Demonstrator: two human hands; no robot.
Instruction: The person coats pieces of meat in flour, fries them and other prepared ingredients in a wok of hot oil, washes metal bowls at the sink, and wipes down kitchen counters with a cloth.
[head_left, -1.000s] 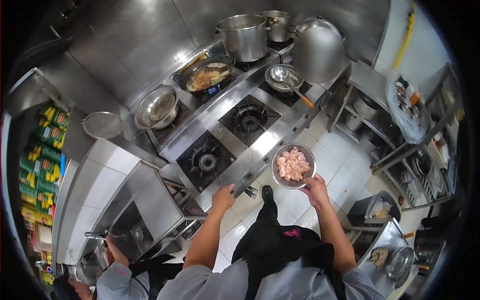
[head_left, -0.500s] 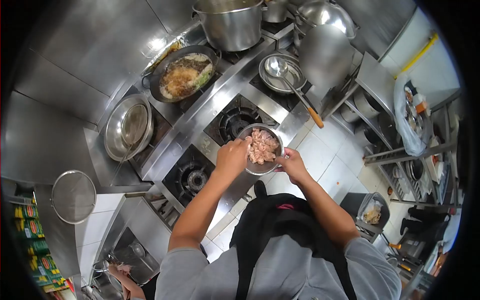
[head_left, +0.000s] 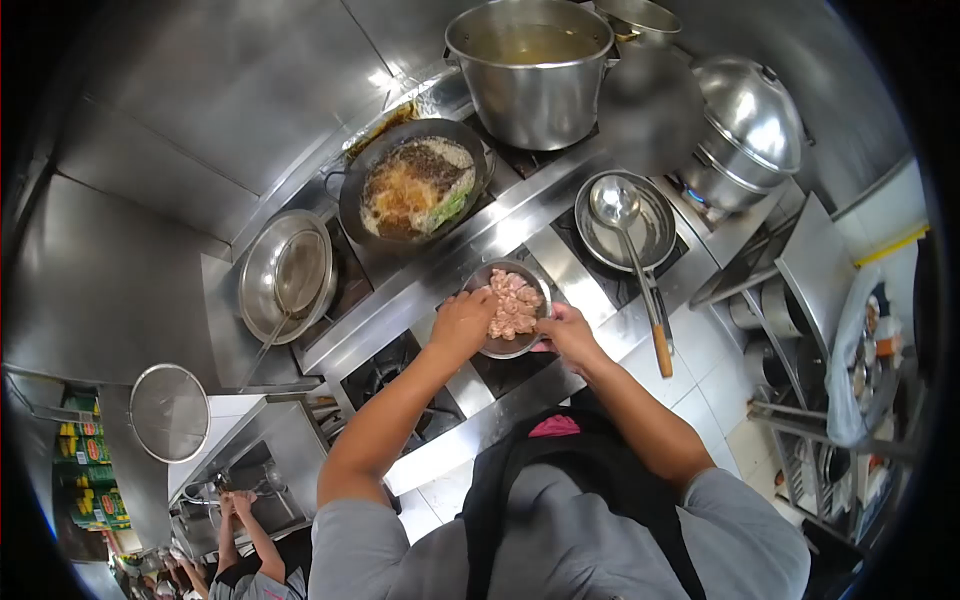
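Observation:
A round metal bowl (head_left: pixel 507 345) with pale pink raw meat pieces (head_left: pixel 514 303) in it is held over the front of the stove. My right hand (head_left: pixel 570 335) grips the bowl's right rim, thumb on the edge and fingers beneath. Over the left rim reaches my left hand (head_left: pixel 465 322), its bent fingers closed at the left side of the meat; the fingertips are partly hidden among the pieces. Beyond the bowl, a black wok (head_left: pixel 350 205) holds bubbling brown oil with foam and something green at its right edge.
Behind stands a large stockpot (head_left: pixel 535 100) of liquid. A ladle (head_left: pixel 630 235) lies across a pan (head_left: pixel 655 215) at right, near a domed steamer (head_left: pixel 750 120) over a blue flame. Left are a basin (head_left: pixel 262 300) with a strainer and a round sieve (head_left: pixel 170 412). Another person's hands (head_left: pixel 237 503) are at a sink.
The view has shifted, bringing the bowl farther over the stove, nearer the wok. My left fingers stay at the meat and my right hand keeps its hold on the rim.

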